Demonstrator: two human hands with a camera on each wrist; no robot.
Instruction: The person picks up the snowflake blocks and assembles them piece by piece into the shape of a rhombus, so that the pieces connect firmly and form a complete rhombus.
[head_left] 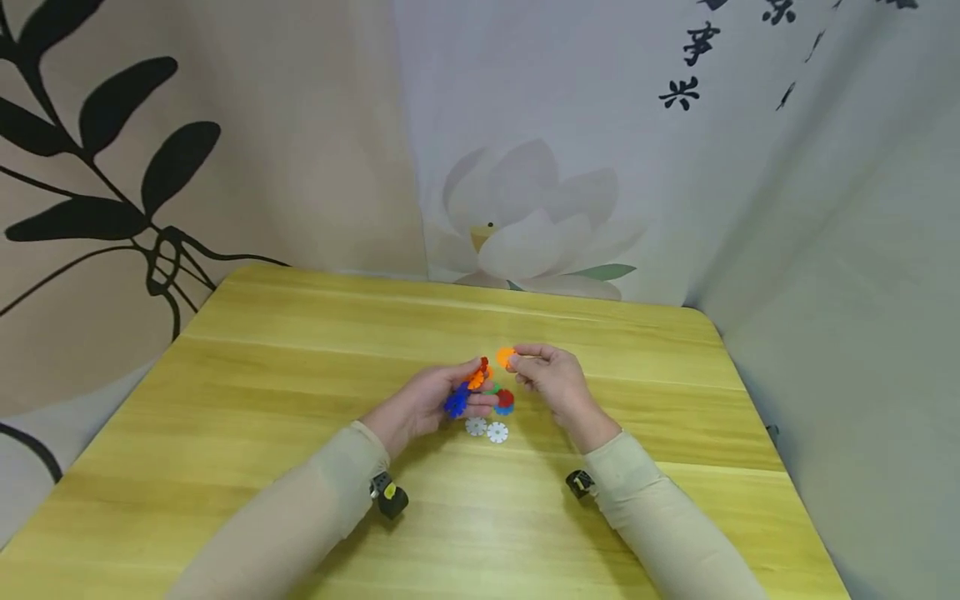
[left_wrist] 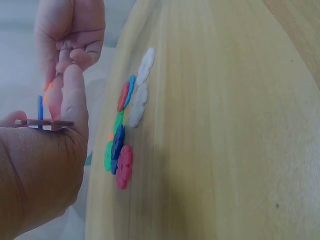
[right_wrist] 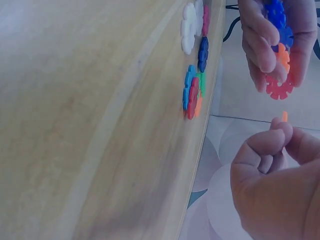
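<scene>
My left hand (head_left: pixel 427 400) holds a joined string of notched plastic snowflake discs: blue (head_left: pixel 455 404), orange (head_left: pixel 476 380) and red (head_left: pixel 484 363). In the right wrist view the red disc (right_wrist: pixel 280 89) hangs at the end of the string, facing my right hand. Thumb and fingertips of my right hand (head_left: pixel 557 385) pinch a single orange disc (head_left: pixel 505 358), seen edge-on in the right wrist view. A small gap separates that disc from the string. Loose discs lie on the table below, among them a red disc (head_left: pixel 505 397) overlapping a light blue one.
Two white discs (head_left: pixel 497 432) lie nearest to me on the wooden table (head_left: pixel 300 467). The left wrist view also shows a dark blue disc (left_wrist: pixel 118 145), a pink disc (left_wrist: pixel 124 167) and a green disc (left_wrist: pixel 108 156). Printed cloth (head_left: pixel 525 208) stands behind the table.
</scene>
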